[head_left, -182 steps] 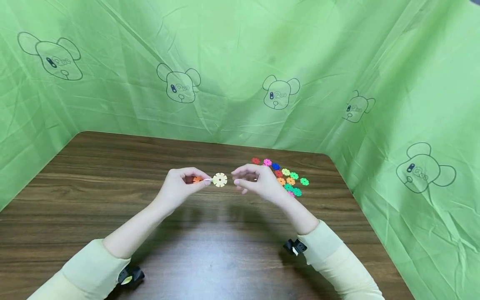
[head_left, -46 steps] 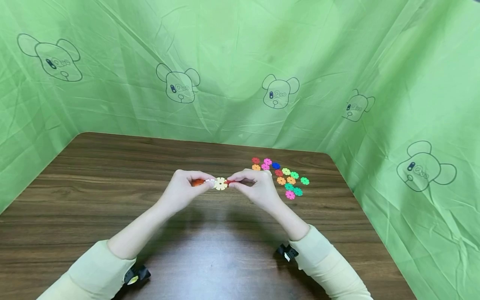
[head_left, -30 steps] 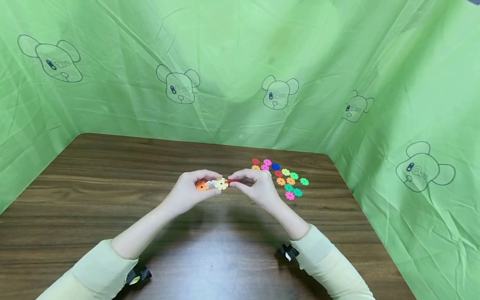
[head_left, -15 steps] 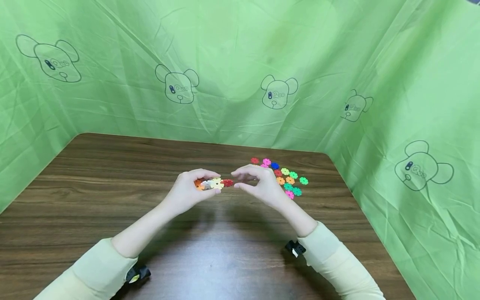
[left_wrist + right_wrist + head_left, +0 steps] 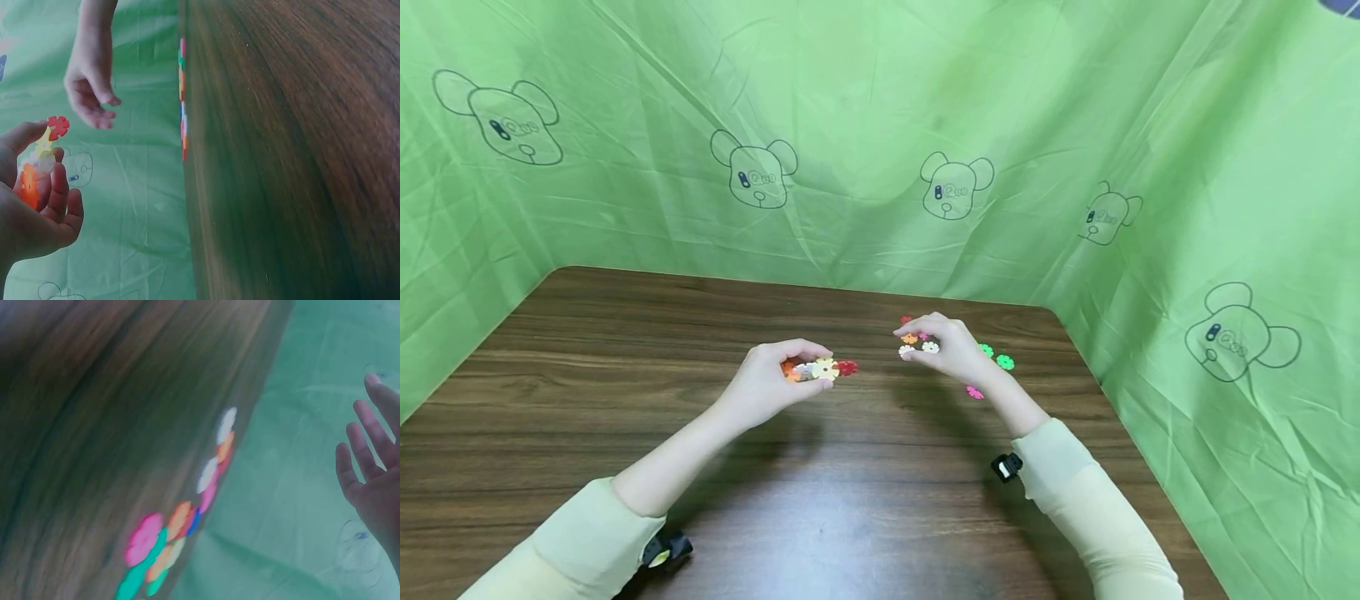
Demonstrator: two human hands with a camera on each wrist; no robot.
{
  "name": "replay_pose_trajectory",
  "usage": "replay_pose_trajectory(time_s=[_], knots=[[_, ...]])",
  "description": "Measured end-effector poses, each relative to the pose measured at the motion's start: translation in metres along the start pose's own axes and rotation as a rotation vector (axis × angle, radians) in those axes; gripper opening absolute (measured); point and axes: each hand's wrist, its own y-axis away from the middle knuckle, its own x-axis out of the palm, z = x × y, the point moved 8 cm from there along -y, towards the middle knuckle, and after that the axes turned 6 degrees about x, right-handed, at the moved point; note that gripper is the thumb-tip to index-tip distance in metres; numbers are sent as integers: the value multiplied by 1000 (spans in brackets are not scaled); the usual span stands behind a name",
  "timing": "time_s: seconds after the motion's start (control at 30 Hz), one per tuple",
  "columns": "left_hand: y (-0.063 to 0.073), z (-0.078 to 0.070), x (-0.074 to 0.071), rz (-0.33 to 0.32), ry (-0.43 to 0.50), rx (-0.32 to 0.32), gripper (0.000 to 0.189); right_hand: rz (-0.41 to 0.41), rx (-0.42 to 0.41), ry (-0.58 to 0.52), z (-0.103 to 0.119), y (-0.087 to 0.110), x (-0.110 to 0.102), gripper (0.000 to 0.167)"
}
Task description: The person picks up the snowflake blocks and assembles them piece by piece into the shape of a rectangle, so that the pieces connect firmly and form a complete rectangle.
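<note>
My left hand point(image 5: 767, 385) holds a short chain of notched snowflake discs between thumb and fingers, above the table. In that chain are an orange disc point(image 5: 29, 183), a whitish disc point(image 5: 45, 162), a pale yellow disc point(image 5: 826, 369) and, at the free right end, a red disc point(image 5: 847, 367). My right hand point(image 5: 953, 348) hovers over the loose discs with nothing in it; its fingers are spread apart in the right wrist view. Beneath and beside it lie white discs point(image 5: 931, 347) and an orange disc point(image 5: 909, 338). The hand hides part of the pile in the head view.
Other loose discs lie on the right of the wooden table point(image 5: 625, 350): green discs point(image 5: 1005, 362), a pink disc point(image 5: 144, 539) and a blue disc point(image 5: 194, 521). A green cloth point(image 5: 850, 100) with printed bear heads surrounds the table's far and side edges.
The red disc was joined to the pale yellow one. My right hand then let go of it and moved right to the loose discs. My left hand shifted slightly left with the chain.
</note>
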Motion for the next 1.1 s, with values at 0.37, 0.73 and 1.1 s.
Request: replay_pose_trajectory(time_s=[0.37, 0.73, 1.1], knots=[[3, -7, -3, 1, 2, -42, 32, 87, 89, 51, -60, -9, 20, 35], [1, 5, -1, 15, 37, -9, 34, 232, 114, 117, -88, -18, 45, 30], [3, -13, -1, 21, 17, -31, 31, 287, 150, 196, -102, -25, 57, 25]])
